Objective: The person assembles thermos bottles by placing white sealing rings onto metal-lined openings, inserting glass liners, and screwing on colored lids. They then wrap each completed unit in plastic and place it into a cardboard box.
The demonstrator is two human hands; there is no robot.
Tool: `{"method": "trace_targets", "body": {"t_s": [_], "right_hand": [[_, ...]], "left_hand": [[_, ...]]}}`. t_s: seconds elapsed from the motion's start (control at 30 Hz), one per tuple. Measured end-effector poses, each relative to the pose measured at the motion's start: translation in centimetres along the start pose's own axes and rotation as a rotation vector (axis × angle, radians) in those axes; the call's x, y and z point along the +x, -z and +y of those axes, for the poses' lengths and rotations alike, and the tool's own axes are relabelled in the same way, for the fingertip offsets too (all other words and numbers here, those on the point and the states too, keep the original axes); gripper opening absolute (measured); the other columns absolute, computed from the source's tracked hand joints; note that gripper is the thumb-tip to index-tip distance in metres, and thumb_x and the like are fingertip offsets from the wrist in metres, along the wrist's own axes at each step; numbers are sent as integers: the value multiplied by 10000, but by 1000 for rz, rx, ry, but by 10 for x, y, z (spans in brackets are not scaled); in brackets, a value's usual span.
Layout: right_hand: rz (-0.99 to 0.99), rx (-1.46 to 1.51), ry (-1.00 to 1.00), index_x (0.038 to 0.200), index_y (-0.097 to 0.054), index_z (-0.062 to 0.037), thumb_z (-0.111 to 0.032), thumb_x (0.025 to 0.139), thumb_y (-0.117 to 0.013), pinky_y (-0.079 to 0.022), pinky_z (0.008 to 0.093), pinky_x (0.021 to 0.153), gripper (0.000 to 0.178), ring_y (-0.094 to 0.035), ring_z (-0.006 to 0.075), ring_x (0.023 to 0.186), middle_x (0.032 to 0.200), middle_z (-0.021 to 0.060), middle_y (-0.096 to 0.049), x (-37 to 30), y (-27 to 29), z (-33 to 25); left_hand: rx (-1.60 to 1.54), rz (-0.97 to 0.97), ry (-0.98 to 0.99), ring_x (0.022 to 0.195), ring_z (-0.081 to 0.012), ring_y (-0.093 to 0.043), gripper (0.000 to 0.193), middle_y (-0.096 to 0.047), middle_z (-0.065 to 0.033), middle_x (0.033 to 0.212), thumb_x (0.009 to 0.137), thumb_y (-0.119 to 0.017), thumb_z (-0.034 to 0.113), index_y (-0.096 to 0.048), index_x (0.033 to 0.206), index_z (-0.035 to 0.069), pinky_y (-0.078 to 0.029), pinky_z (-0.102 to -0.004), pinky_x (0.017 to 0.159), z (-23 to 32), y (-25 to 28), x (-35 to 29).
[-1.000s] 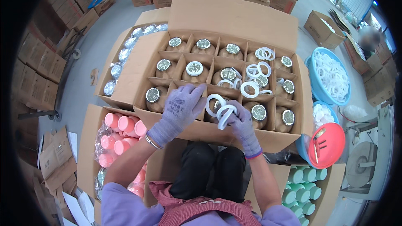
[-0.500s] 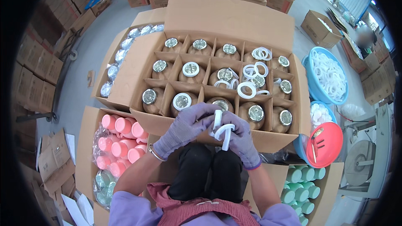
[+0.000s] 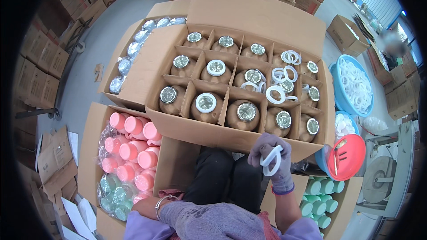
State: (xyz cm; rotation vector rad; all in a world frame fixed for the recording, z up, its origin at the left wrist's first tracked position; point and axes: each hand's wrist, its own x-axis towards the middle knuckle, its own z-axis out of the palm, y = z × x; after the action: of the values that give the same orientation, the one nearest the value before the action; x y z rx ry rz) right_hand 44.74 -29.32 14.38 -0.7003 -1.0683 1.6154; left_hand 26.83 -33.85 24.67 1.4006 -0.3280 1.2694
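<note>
My right hand [image 3: 282, 171], in a grey-purple knit glove, is closed on white plastic rings [image 3: 270, 163] in front of the divided carton [image 3: 213, 134]. My left hand [image 3: 218, 221], gloved alike, is raised close over my lap at the lower edge; its back shows and its fingers are hidden. In the carton's compartments stand several brownish bottles with silvery glass mouths. One white ring sits on the mouth of a front-row bottle [image 3: 206, 102], another on a middle-row bottle [image 3: 216, 68]. More loose white rings [image 3: 275, 94] lie over the bottles toward the right.
Left of me a carton holds pink cups [image 3: 129, 151] and wrapped green ones. Mint-green cups [image 3: 319, 205] fill a carton at lower right. A blue basin [image 3: 332, 69] of white rings and a red dish [image 3: 350, 160] stand to the right. Wrapped silver lids [image 3: 124, 66] line the carton behind.
My left hand has left the rings and come back toward my body. My right hand has moved right and slightly down, still with rings. The view has shifted a little.
</note>
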Motion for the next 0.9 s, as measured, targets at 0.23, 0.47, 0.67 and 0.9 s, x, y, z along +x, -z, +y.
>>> {"method": "trace_targets", "body": {"t_s": [0.23,0.47,0.67,0.9], "right_hand": [[36,-27,-63,927,-655,48,-131,898,-708,-492,263,572,188,-598,134,653,815,100,-623,-4,-12,-9],[-474,-228,319,1015,-709,-26,-340,842,-725,-525,333,610,359,-651,226,714,837,101,-654,-12,-57,-53],[-755,16,523,976,-761,-24,-331,873,-745,-454,359,540,324,-621,240,618,801,59,-647,-4,-88,-57],[-390,-568,370,1036,-722,-47,-233,801,-761,-521,319,629,303,-657,238,745,843,77,-662,1,-42,-42]], "left_hand": [[291,345,234,474,-253,-612,210,-647,-163,679,908,-675,149,-623,794,-20,-530,-365,428,22,50,-41],[1867,749,1123,765,-293,-668,185,-692,-147,825,945,-598,209,-639,952,29,-524,-391,742,39,226,-123],[2009,398,1439,896,-380,-669,306,-700,-185,906,943,-528,347,-660,957,71,-509,-498,807,32,240,-125],[2105,210,1344,861,-384,-670,234,-672,-157,947,928,-588,288,-634,984,66,-528,-477,754,31,224,-132]]}}
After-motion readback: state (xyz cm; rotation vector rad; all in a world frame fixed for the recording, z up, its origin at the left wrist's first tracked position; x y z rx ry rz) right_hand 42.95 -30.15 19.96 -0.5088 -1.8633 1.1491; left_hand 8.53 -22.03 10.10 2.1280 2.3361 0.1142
